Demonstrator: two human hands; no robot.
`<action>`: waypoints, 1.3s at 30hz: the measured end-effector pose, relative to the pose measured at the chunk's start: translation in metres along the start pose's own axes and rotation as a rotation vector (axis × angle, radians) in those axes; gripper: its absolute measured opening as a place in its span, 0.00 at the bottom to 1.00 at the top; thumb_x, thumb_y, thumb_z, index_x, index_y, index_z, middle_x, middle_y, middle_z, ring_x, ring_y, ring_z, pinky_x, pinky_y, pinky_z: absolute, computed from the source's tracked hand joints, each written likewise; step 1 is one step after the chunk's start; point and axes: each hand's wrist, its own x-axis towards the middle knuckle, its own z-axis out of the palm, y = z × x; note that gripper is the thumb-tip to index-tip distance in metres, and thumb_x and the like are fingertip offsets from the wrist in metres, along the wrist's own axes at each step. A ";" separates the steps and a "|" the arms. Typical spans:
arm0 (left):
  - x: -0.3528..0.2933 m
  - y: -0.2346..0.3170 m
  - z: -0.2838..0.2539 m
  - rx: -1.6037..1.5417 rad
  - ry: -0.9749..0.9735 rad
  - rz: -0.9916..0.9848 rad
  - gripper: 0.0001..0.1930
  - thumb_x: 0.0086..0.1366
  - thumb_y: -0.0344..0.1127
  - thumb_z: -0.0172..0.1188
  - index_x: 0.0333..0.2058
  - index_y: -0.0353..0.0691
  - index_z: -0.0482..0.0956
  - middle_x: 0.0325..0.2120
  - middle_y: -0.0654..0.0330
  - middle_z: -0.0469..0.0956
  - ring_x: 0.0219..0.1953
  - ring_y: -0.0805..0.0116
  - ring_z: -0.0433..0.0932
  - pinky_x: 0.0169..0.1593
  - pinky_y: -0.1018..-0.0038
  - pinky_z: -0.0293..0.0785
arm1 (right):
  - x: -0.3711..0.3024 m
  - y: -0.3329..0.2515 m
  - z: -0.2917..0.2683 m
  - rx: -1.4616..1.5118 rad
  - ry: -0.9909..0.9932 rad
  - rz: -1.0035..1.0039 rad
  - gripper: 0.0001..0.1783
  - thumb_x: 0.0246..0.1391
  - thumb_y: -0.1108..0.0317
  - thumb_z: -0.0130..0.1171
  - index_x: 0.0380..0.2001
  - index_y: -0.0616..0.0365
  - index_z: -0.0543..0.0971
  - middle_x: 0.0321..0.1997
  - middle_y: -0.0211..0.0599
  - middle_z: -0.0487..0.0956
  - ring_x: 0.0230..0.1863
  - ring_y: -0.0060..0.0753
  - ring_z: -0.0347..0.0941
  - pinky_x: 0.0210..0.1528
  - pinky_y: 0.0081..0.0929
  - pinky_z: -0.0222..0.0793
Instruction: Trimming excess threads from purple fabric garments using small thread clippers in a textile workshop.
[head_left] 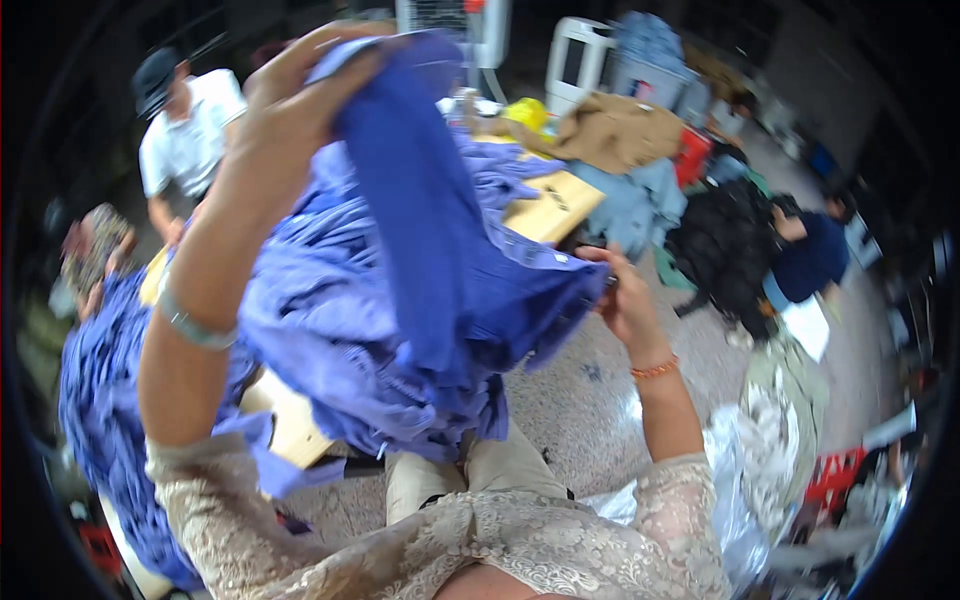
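A blue-violet garment (420, 200) hangs stretched between my two hands in front of my body. My left hand (305, 90), raised high at the upper left, is closed round one end of its cloth. Lower down on the right, my right hand (630, 300) pinches the other end, at the corner of a band with small pale spots along it. Whether the garment is a shirt or trousers I cannot make out. Behind and below it lies a large heap of similar blue-violet garments (310, 290), which the held cloth partly covers.
The heap rests on a pale wooden table (290, 420). Brown cloth (620, 130) and light-blue cloth (630, 200) lie beyond it. A person in white (190, 130) stands at the far left; another in dark blue (815, 255) bends by a black pile (725, 240). Clear plastic (735, 480) lies at right.
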 end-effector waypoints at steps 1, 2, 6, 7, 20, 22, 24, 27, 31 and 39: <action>-0.002 -0.009 -0.013 -0.105 0.018 -0.041 0.13 0.66 0.30 0.53 0.48 0.35 0.76 0.45 0.59 0.76 0.46 0.74 0.75 0.51 0.81 0.70 | 0.003 0.007 -0.010 0.072 -0.038 -0.021 0.27 0.65 0.47 0.43 0.44 0.60 0.78 0.24 0.26 0.78 0.17 0.15 0.68 0.19 0.15 0.64; -0.002 -0.022 -0.013 -0.129 0.116 -0.020 0.12 0.65 0.32 0.56 0.46 0.37 0.77 0.39 0.63 0.77 0.38 0.78 0.76 0.42 0.83 0.73 | 0.004 0.011 -0.016 0.113 -0.004 -0.028 0.27 0.65 0.47 0.43 0.46 0.61 0.77 0.26 0.27 0.79 0.18 0.16 0.70 0.21 0.15 0.64; -0.002 -0.062 -0.032 -0.193 0.134 -0.136 0.13 0.67 0.31 0.53 0.48 0.35 0.75 0.40 0.62 0.77 0.42 0.78 0.76 0.45 0.82 0.72 | -0.007 0.010 -0.046 0.202 -0.121 -0.008 0.28 0.65 0.47 0.42 0.49 0.62 0.74 0.34 0.32 0.82 0.28 0.21 0.78 0.31 0.20 0.74; -0.002 -0.068 -0.041 -0.228 0.110 -0.174 0.13 0.68 0.30 0.53 0.49 0.34 0.74 0.42 0.60 0.77 0.44 0.75 0.76 0.48 0.81 0.71 | -0.011 0.007 -0.046 0.193 -0.121 -0.006 0.27 0.65 0.48 0.43 0.50 0.64 0.74 0.34 0.32 0.81 0.27 0.21 0.78 0.32 0.22 0.76; -0.030 -0.099 -0.051 -0.311 0.104 -0.207 0.14 0.68 0.33 0.52 0.50 0.36 0.75 0.43 0.63 0.77 0.44 0.78 0.77 0.47 0.82 0.73 | -0.038 0.001 -0.041 0.134 -0.361 0.031 0.26 0.62 0.55 0.51 0.54 0.67 0.70 0.34 0.34 0.78 0.34 0.27 0.79 0.39 0.31 0.80; -0.033 -0.090 -0.045 -0.328 0.179 -0.237 0.12 0.69 0.33 0.52 0.48 0.37 0.76 0.39 0.65 0.78 0.42 0.80 0.75 0.46 0.85 0.69 | -0.041 0.002 -0.035 0.088 -0.335 0.058 0.21 0.59 0.60 0.57 0.49 0.66 0.74 0.32 0.35 0.80 0.32 0.30 0.81 0.36 0.33 0.81; -0.038 -0.083 -0.040 -0.293 0.164 -0.262 0.11 0.69 0.32 0.52 0.47 0.37 0.76 0.38 0.64 0.77 0.41 0.79 0.75 0.46 0.84 0.69 | -0.043 0.002 -0.028 0.073 -0.319 0.078 0.20 0.58 0.61 0.58 0.48 0.66 0.74 0.31 0.37 0.80 0.31 0.32 0.81 0.36 0.34 0.81; -0.052 -0.072 -0.010 -0.139 0.118 -0.267 0.09 0.68 0.30 0.52 0.44 0.35 0.77 0.36 0.64 0.76 0.40 0.78 0.74 0.46 0.83 0.68 | -0.044 0.002 -0.011 0.086 -0.289 0.112 0.18 0.58 0.63 0.59 0.46 0.65 0.75 0.30 0.40 0.81 0.29 0.34 0.82 0.33 0.33 0.82; -0.083 -0.057 0.043 0.076 -0.101 -0.264 0.06 0.62 0.27 0.59 0.38 0.39 0.79 0.33 0.68 0.76 0.37 0.80 0.72 0.43 0.82 0.67 | -0.046 -0.004 0.032 0.086 -0.317 0.098 0.16 0.57 0.60 0.60 0.39 0.63 0.76 0.29 0.37 0.80 0.27 0.29 0.80 0.30 0.26 0.81; -0.132 -0.060 0.104 0.186 -0.255 -0.142 0.18 0.48 0.28 0.71 0.39 0.36 0.76 0.34 0.57 0.78 0.37 0.64 0.77 0.41 0.73 0.73 | -0.046 0.008 0.077 -0.116 -0.349 0.064 0.18 0.60 0.58 0.57 0.43 0.64 0.72 0.32 0.34 0.77 0.28 0.23 0.79 0.30 0.19 0.80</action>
